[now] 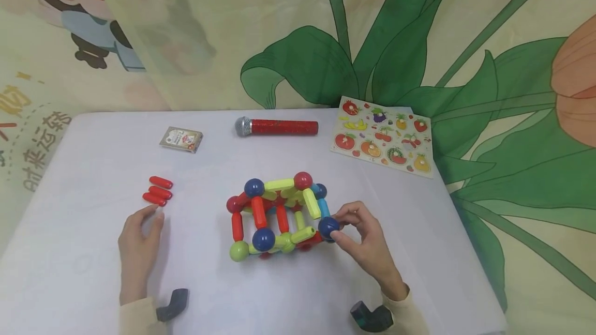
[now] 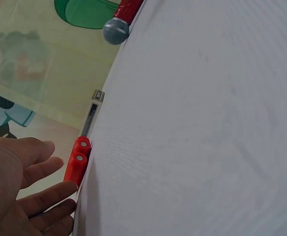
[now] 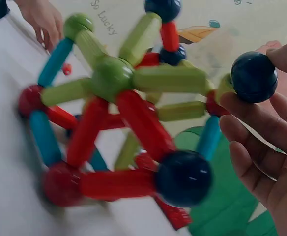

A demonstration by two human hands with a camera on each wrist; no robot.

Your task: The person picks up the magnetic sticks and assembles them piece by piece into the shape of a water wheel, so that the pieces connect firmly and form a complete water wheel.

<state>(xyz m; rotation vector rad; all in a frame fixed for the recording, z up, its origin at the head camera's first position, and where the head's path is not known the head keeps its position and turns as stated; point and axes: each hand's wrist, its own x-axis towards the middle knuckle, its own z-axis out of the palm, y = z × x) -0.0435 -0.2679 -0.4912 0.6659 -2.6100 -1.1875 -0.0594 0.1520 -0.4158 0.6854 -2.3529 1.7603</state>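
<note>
My right hand (image 1: 370, 244) pinches a dark blue ball (image 1: 328, 227) between thumb and fingers. The ball sits at the right side of a magnetic stick-and-ball structure (image 1: 259, 213) of red, yellow-green and blue rods. In the right wrist view the same blue ball (image 3: 254, 77) shows between thumb and forefinger, close to a yellow-green rod. Three short red rods (image 1: 160, 192) lie side by side at the left. My left hand (image 1: 139, 247) has its fingertips right at the nearest one, its fingers relaxed. The left wrist view shows those red rods (image 2: 76, 166) beyond the loose fingers.
A red microphone (image 1: 284, 127) lies at the back of the white table (image 1: 209, 293). Left of it is a small flat box (image 1: 181, 139). A board with fruit pictures (image 1: 383, 136) lies at the back right, by the patterned backdrop (image 1: 307, 66).
</note>
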